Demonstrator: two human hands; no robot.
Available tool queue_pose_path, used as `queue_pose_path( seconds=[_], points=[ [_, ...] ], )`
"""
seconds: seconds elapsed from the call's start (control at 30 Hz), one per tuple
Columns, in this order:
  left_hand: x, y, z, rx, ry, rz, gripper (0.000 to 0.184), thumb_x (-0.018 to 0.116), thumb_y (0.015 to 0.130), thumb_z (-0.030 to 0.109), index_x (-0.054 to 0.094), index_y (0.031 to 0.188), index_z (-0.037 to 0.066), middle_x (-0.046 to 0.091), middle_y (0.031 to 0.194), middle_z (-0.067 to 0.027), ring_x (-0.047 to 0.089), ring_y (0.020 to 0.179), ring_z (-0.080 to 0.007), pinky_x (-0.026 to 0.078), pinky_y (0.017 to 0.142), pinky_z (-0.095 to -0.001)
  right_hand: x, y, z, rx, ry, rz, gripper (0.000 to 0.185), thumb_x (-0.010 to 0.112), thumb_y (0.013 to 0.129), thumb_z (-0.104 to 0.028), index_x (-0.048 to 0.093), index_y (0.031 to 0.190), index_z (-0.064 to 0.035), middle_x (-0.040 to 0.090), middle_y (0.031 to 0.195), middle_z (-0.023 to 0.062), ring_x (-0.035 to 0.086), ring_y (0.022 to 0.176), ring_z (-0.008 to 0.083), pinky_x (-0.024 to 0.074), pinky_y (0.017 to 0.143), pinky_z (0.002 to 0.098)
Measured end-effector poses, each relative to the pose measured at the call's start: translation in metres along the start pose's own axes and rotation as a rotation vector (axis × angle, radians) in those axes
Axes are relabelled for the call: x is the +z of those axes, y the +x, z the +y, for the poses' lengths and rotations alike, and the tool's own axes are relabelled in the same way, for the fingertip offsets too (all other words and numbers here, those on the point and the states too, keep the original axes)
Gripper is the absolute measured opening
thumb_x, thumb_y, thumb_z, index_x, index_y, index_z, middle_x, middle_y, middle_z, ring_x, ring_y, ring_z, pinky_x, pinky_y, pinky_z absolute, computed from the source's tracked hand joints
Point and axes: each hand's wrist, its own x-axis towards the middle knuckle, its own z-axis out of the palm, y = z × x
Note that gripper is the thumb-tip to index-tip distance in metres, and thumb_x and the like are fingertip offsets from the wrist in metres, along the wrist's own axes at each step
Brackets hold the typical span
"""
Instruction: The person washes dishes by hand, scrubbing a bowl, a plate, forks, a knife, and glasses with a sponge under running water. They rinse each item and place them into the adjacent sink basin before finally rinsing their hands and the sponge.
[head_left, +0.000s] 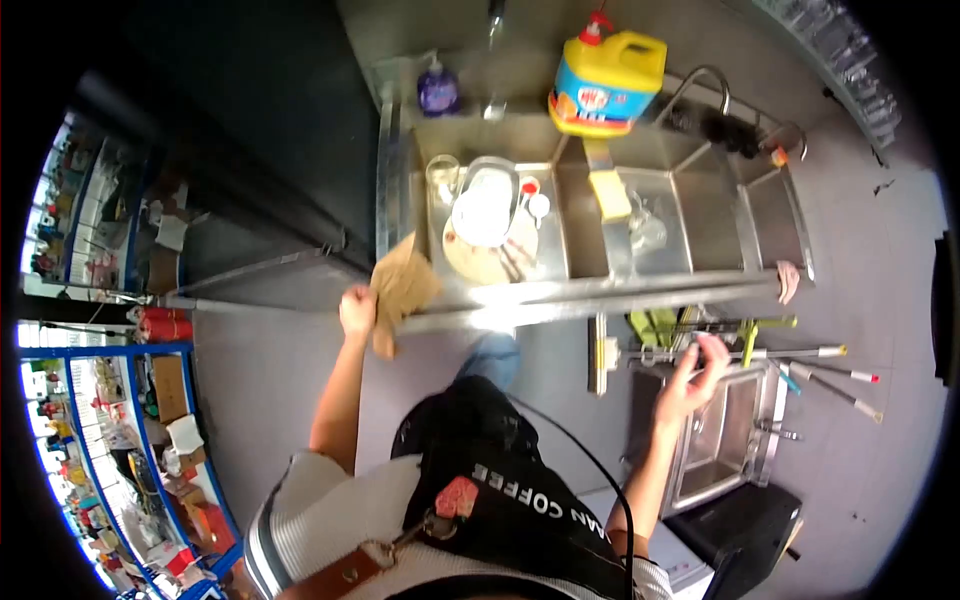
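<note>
My left hand [358,311] is closed on the edge of a crumpled brown paper piece [405,284], which lies over the sink's front left corner. My right hand [700,375] is raised to the right, in front of the sink [540,292]; its fingers are bent and apart, with nothing clearly visible between them. In the left basin are a bright white dish [486,208], a round board [470,262], a glass [442,172] and a small red-topped item [530,187]. A yellow sponge or cloth [609,194] lies on the divider.
Behind the basins stand a purple pump bottle [437,90] and a yellow detergent jug [607,80]. Mop handles [815,352] and a lower small sink [722,430] are at the right. Another hand-like shape [788,281] touches the sink's right end. Blue shelves [130,350] stand left.
</note>
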Motion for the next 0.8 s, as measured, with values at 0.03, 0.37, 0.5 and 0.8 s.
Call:
queue_pose_path(
  seconds=[0.03,0.37,0.5,0.8],
  points=[
    [0.010,-0.007,0.005,-0.037,-0.002,0.161,0.025,0.055,0.070,0.024,0.058,0.084,0.004,0.061,0.084,-0.0173,0.058,0.082,-0.0305,0.044,0.076,-0.0375,0.023,0.013,0.010,0.033,0.056,-0.034,0.016,0.051,0.079,-0.001,0.053,0.094,0.0000,0.051,0.097,0.0124,0.047,0.095,0.0241,0.0358,0.087,0.0351],
    [0.018,-0.024,0.002,0.136,0.047,0.297,0.021,0.060,0.068,0.011,0.061,0.085,0.001,0.054,0.082,-0.0145,0.052,0.072,-0.0247,0.043,0.071,-0.0339,0.157,0.063,0.120,0.340,0.349,-0.458,0.014,0.049,0.077,0.001,0.056,0.089,-0.0001,0.052,0.089,0.0099,0.051,0.083,0.0184,0.0403,0.078,0.0274],
    [0.019,-0.041,0.012,0.086,0.101,0.278,0.037,0.059,0.067,0.009,0.055,0.104,0.006,0.046,0.099,-0.0145,0.045,0.092,-0.0286,0.038,0.084,-0.0349,0.206,0.063,0.145,0.362,0.384,-0.551,0.017,0.049,0.076,0.003,0.056,0.090,-0.0002,0.051,0.086,0.0089,0.051,0.078,0.0160,0.0420,0.076,0.0268],
    [0.047,-0.121,0.079,0.297,0.160,0.691,0.039,0.056,0.075,0.005,0.046,0.112,0.005,0.042,0.111,-0.0155,0.042,0.103,-0.0299,0.036,0.089,-0.0377,0.256,0.089,0.159,0.387,0.539,-0.629,0.017,0.052,0.075,0.002,0.053,0.092,0.0024,0.052,0.088,0.0083,0.051,0.077,0.0126,0.0420,0.074,0.0242]
  ],
)
